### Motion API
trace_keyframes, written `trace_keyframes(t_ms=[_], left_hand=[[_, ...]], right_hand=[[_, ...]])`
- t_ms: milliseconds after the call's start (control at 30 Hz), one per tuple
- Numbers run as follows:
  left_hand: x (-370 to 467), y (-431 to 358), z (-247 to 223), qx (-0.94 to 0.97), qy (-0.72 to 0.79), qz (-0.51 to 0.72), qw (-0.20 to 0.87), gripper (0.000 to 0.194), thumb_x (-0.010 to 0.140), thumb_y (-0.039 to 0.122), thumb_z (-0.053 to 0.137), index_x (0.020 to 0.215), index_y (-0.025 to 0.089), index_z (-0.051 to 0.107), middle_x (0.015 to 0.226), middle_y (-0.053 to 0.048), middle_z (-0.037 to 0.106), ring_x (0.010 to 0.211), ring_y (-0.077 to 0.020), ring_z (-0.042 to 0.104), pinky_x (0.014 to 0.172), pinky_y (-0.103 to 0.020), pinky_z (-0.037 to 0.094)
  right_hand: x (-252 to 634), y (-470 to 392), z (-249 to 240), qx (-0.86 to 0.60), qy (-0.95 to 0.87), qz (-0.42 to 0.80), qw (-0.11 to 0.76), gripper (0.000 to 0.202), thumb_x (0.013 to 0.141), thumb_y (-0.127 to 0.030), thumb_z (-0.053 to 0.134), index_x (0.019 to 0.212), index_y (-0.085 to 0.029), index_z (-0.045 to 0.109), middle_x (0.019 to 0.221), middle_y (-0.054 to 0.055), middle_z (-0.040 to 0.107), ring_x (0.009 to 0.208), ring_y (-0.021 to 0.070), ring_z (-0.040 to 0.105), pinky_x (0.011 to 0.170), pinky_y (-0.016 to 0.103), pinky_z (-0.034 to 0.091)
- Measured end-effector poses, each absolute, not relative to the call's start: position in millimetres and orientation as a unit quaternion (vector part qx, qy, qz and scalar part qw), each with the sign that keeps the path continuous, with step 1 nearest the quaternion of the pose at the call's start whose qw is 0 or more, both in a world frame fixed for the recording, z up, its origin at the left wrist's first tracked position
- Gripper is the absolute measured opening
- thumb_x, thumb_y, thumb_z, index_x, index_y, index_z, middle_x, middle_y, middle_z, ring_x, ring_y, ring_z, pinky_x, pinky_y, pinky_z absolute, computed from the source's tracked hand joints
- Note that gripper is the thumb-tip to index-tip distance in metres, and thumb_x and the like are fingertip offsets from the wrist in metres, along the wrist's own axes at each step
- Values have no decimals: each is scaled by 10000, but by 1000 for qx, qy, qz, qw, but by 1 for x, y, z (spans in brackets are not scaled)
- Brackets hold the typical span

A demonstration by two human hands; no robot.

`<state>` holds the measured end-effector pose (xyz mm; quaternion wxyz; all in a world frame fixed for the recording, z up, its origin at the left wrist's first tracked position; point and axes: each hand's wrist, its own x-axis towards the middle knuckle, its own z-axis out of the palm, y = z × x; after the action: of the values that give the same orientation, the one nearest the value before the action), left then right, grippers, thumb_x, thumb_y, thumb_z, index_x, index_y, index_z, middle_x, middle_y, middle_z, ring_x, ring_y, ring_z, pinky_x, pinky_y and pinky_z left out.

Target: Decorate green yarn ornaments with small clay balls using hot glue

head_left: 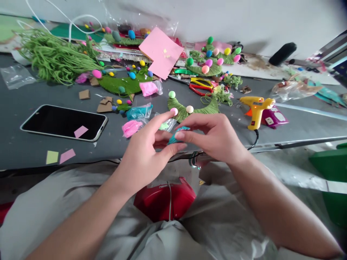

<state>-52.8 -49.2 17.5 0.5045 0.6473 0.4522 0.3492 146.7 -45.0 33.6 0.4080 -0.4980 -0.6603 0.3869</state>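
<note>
Just over the table's front edge, a small lump of blue clay (179, 135) is held between my two hands. My right hand (214, 135) pinches it with thumb and fingers from the right. From the left, my left hand (148, 148) closes its thumb and lower fingers around it, while the index finger stretches forward to a pink ball (174, 111). Behind my fingers lies a crescent wrapped in green yarn (207, 110), with a pale green ball (171, 94) and a cream ball (189, 109) on it. Packets of pink clay (131, 128) and blue clay (139, 112) lie beside my left hand.
A phone (63, 122) lies at left, with green yarn (58, 57) behind it. At right are a yellow glue gun (256, 108) and a purple packet (275, 117). Pliers (200, 86), pink paper (161, 52) and a decorated green crescent (121, 85) lie farther back.
</note>
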Motion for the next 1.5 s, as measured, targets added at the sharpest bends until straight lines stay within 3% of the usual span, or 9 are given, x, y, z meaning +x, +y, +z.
trace_keyframes(t_ms=[133,300,433,567,833,933,1167,1367,1500], left_hand=[[-52,-49,19,657,451,316,515,684,900,381,798,1530,311,540,813,15,746,770,-212,762,818,-369,676],[-51,-50,14,614,431,350,561,905,747,337,936,1540,313,502,1184,-58,775,1082,-284,777,951,-401,666],[-51,-50,14,624,424,363,546,729,867,333,840,1524,303,525,1252,-64,770,1143,-283,760,919,-371,668],[-52,-49,14,652,460,352,489,589,918,354,788,1471,291,593,1038,-30,817,994,-259,793,872,-358,660],[-50,-52,10,610,421,358,568,942,721,329,959,1546,351,505,1283,-46,762,1163,-289,753,971,-352,644],[-50,-50,11,610,423,361,564,867,775,302,920,1543,363,522,1161,-23,796,1100,-270,771,915,-318,646],[-54,-49,15,639,460,342,513,641,897,400,804,1501,358,595,801,18,761,796,-225,770,758,-306,617],[-54,-51,14,588,426,365,583,845,756,294,928,1512,370,558,1260,-45,753,1168,-275,737,980,-348,622],[-53,-50,17,600,451,337,569,756,790,319,903,1475,322,585,1162,-46,777,1091,-255,753,869,-298,638]], right_hand=[[163,-36,35,-528,-632,324,466,303,797,-498,885,863,-207,830,796,17,787,721,160,694,650,278,557],[158,-39,33,-498,-656,381,419,372,788,-452,907,1058,-215,811,1039,36,816,927,183,745,791,274,591],[143,-46,31,-485,-677,423,358,239,873,-412,839,950,-186,820,911,21,807,799,140,707,740,253,570],[154,-38,34,-519,-640,339,454,248,827,-425,878,838,-185,817,755,-3,761,691,123,645,645,243,517],[158,-40,35,-490,-676,406,370,391,798,-424,900,1113,-214,803,1068,29,806,951,190,733,823,294,575],[146,-45,34,-483,-697,427,316,211,849,-368,858,976,-203,827,862,-4,794,805,154,705,774,286,553],[165,-30,35,-524,-636,342,450,261,772,-410,913,864,-182,823,845,20,787,755,164,683,689,287,556],[159,-39,27,-482,-710,370,356,509,768,-299,907,1235,-179,745,1155,63,785,1015,211,732,894,327,587],[145,-46,21,-443,-775,336,301,426,790,-115,789,1211,-132,726,1132,66,766,966,184,701,870,312,568]])
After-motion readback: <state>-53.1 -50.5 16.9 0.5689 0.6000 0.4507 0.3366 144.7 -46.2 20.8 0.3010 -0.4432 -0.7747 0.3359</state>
